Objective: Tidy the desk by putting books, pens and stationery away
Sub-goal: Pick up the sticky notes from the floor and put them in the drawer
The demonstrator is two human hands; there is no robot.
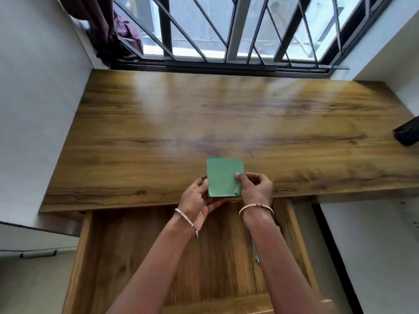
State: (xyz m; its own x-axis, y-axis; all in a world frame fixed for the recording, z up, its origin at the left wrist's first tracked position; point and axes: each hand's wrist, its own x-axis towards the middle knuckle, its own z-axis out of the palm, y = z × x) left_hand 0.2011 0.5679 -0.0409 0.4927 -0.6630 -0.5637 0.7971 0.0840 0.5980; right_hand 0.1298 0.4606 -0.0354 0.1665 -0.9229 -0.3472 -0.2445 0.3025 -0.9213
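Nearest, the wooden drawer (pixel 140 257) stands pulled out under both forearms, green paper (pixel 255 252) peeking beside the right arm. Above its far edge, 2 hands grip the green sticky notes (pixel 223 177): left hand (pixel 195 200) cupping at 9 o'clock, right hand (pixel 256 189) pinching at 3 o'clock. Beyond, the tabletop (pixel 204 109) reaches the barred window (pixel 226 30), a dark object (pixel 408 132) at 3 o'clock.

Both hands hold a small stack of green sticky notes (pixel 223 176) over the front edge of the wooden desk (pixel 158 123). The left hand (pixel 196 197) cups its lower left side; the right hand (pixel 255 185) pinches the right edge (1 corner curls up). Below, a wooden drawer (pixel 136 257) stands open, more green paper (pixel 255 252) showing beside the right forearm.
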